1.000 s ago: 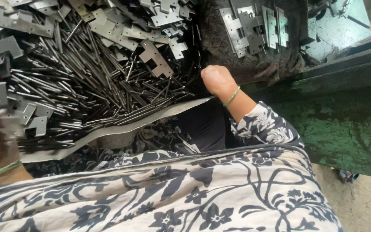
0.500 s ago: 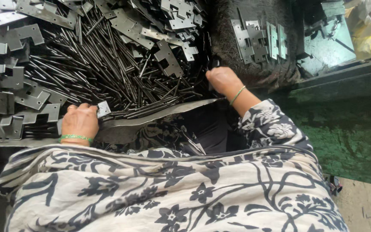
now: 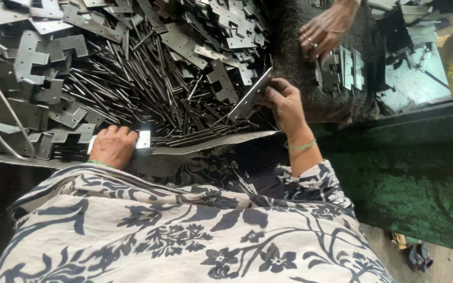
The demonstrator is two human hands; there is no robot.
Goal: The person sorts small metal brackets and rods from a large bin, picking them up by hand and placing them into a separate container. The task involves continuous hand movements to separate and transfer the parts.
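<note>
My right hand [image 3: 285, 103] grips a flat grey metal plate [image 3: 248, 97] by its lower end, tilted up over the pile. My left hand [image 3: 112, 146] rests at the near edge of the pile, fingers curled over a small shiny metal piece [image 3: 143, 139]. Between them lies a heap of thin dark metal rods [image 3: 148, 89] mixed with notched hinge-like plates [image 3: 38, 57]. A green bangle sits on each wrist. My patterned black-and-white sleeves fill the lower frame.
Another person's hand [image 3: 323, 29] with rings reaches over a dark block at the top right, beside upright metal plates [image 3: 344, 68]. A bent sheet-metal lip [image 3: 205, 144] edges the pile. A green-stained surface [image 3: 410, 178] lies at the right.
My right hand has lifted a flat plate out of the pile. My left hand came in from the left edge to the pile's near edge. Another person's hand has appeared at the top right.
</note>
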